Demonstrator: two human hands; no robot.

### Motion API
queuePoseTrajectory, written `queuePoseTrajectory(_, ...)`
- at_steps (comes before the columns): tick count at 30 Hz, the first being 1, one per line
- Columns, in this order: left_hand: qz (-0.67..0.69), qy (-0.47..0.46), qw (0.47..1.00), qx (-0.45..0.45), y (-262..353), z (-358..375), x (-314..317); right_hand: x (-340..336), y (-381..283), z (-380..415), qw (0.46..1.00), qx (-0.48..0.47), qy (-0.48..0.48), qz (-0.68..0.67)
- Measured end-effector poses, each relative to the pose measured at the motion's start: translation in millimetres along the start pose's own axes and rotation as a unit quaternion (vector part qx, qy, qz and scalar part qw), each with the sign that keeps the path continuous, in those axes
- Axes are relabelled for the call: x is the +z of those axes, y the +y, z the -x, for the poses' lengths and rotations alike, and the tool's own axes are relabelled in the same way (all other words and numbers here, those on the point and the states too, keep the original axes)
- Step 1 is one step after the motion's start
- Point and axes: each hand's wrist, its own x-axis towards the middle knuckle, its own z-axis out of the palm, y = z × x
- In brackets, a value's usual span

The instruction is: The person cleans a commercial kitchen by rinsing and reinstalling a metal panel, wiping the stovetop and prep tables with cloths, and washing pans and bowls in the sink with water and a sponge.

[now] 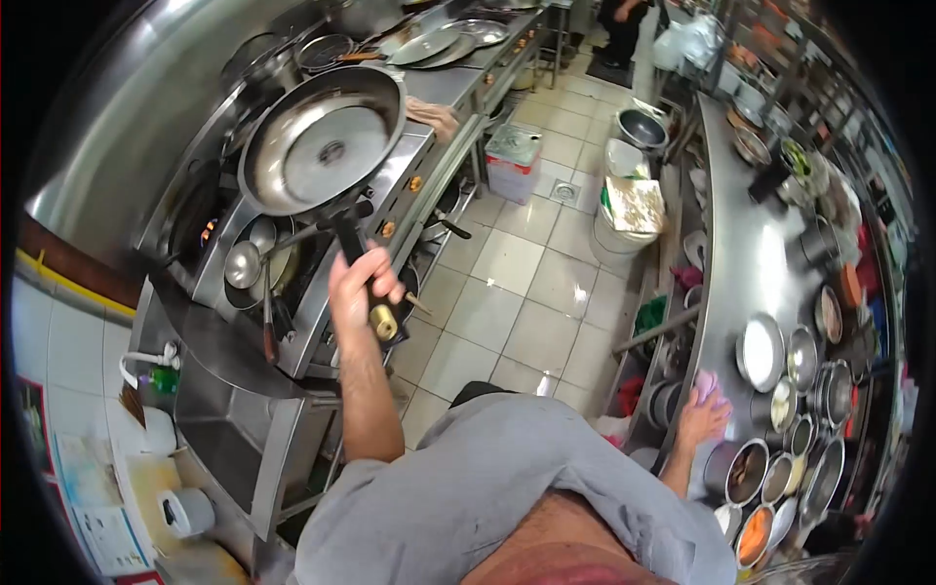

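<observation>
My left hand (363, 285) is wrapped round the black handle of a large steel frying pan (336, 146), which is tilted above the stove (409, 175). The pan's inside shows and looks bare. Below the pan, two ladles (244, 263) rest in a round pot on the stove. On the right, my right hand (704, 417) presses a pink cloth (714, 388) against the steel counter (721, 322), beside several metal bowls and pots.
A gas flame (209, 230) burns at the stove's left. Plates (425, 45) lie on the far stove end. On the tiled floor stand a red-and-clear container (513, 161) and a white bucket (624, 236). Another person (624, 29) stands at the far end.
</observation>
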Motion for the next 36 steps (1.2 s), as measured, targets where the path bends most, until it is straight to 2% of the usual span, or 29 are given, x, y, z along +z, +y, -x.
queuePoseTrajectory(2, -0.002, -0.047, 0.999, 0.003, -21.1, -34.7, 7.1, 10.8, 9.7, 5.7, 1.000, -0.016, -0.026, -0.006)
queuePoseTrajectory(4, 0.011, -0.042, 0.999, -0.015, -39.1, -65.8, 23.3, 28.0, 10.9, 4.1, 0.993, -0.085, -0.004, -0.078)
queuePoseTrajectory(7, 0.047, -0.029, 0.998, -0.019, -70.1, -119.7, 36.4, 11.0, -12.5, 1.3, 0.984, -0.117, -0.023, -0.129)
queuePoseTrajectory(8, 0.060, -0.033, 0.997, -0.019, -82.4, -141.5, 35.3, 18.2, -16.8, -3.6, 0.985, -0.117, -0.020, -0.128)
queuePoseTrajectory(10, 0.074, -0.006, 0.997, -0.010, -95.9, -174.7, 40.5, 35.6, -26.8, -13.2, 0.969, -0.109, 0.010, -0.222)
queuePoseTrajectory(12, 0.067, -0.002, 0.998, -0.002, -107.9, -211.9, 36.0, 17.6, -59.2, -29.4, 0.958, -0.105, -0.013, -0.268)
queuePoseTrajectory(15, 0.050, 0.052, 0.997, 0.019, -114.5, -266.6, 28.0, 20.3, -102.7, -56.9, 0.884, 0.039, -0.080, -0.459)
queuePoseTrajectory(17, 0.049, 0.074, 0.996, 0.032, -117.9, -300.5, 15.6, 27.2, -122.5, -83.4, 0.874, 0.056, -0.084, -0.475)
queuePoseTrajectory(19, 0.086, 0.136, 0.986, 0.037, -117.7, -333.9, 4.4, 28.8, -147.1, -107.9, 0.848, 0.091, -0.074, -0.517)
queuePoseTrajectory(20, 0.084, 0.141, 0.986, 0.038, -115.3, -345.6, -2.9, 17.2, -163.2, -120.9, 0.854, 0.082, -0.040, -0.513)
queuePoseTrajectory(22, 0.060, 0.168, 0.983, 0.050, -113.7, -367.8, -13.4, 3.0, -183.7, -148.8, 0.840, 0.170, -0.062, -0.511)
queuePoseTrajectory(24, 0.008, 0.222, 0.972, 0.073, -127.3, -401.8, -44.4, 4.2, -190.9, -171.6, 0.881, 0.133, 0.016, -0.454)
queuePoseTrajectory(25, 0.000, 0.242, 0.970, 0.036, -107.7, -391.9, -23.8, 24.2, -181.8, -181.5, 0.895, 0.125, 0.058, -0.425)
queuePoseTrajectory(26, 0.000, 0.254, 0.967, -0.004, -102.5, -394.4, -20.9, 11.8, -196.0, -189.2, 0.906, 0.060, 0.162, -0.386)
queuePoseTrajectory(27, -0.058, 0.273, 0.960, 0.013, -104.6, -394.9, -16.2, 5.9, -202.7, -197.7, 0.908, 0.132, 0.137, -0.374)
queuePoseTrajectory(28, -0.021, 0.233, 0.972, 0.015, -120.2, -413.6, -48.3, 20.5, -196.9, -203.8, 0.914, 0.094, 0.211, -0.335)
queuePoseTrajectory(29, -0.006, 0.197, 0.980, -0.007, -127.4, -422.3, -64.0, 38.2, -191.2, -212.2, 0.924, 0.081, 0.237, -0.290)
queuePoseTrajectory(30, -0.020, 0.237, 0.971, 0.000, -126.6, -418.7, -53.6, 54.1, -186.8, -217.1, 0.937, 0.056, 0.236, -0.252)
queuePoseTrajectory(32, 0.020, 0.226, 0.974, 0.023, -139.3, -426.6, -70.1, 87.5, -184.1, -217.6, 0.967, 0.059, 0.166, -0.185)
queuePoseTrajectory(34, 0.000, 0.231, 0.973, 0.007, -145.5, -428.9, -75.9, 95.4, -209.5, -224.6, 0.968, 0.211, -0.038, -0.131)
queuePoseTrajectory(35, -0.014, 0.242, 0.970, 0.001, -142.1, -426.9, -68.4, 109.3, -213.6, -228.0, 0.972, 0.210, -0.092, -0.058)
queuePoseTrajectory(36, -0.011, 0.237, 0.971, -0.022, -142.0, -430.6, -74.8, 113.1, -214.3, -239.6, 0.970, 0.220, -0.091, -0.056)
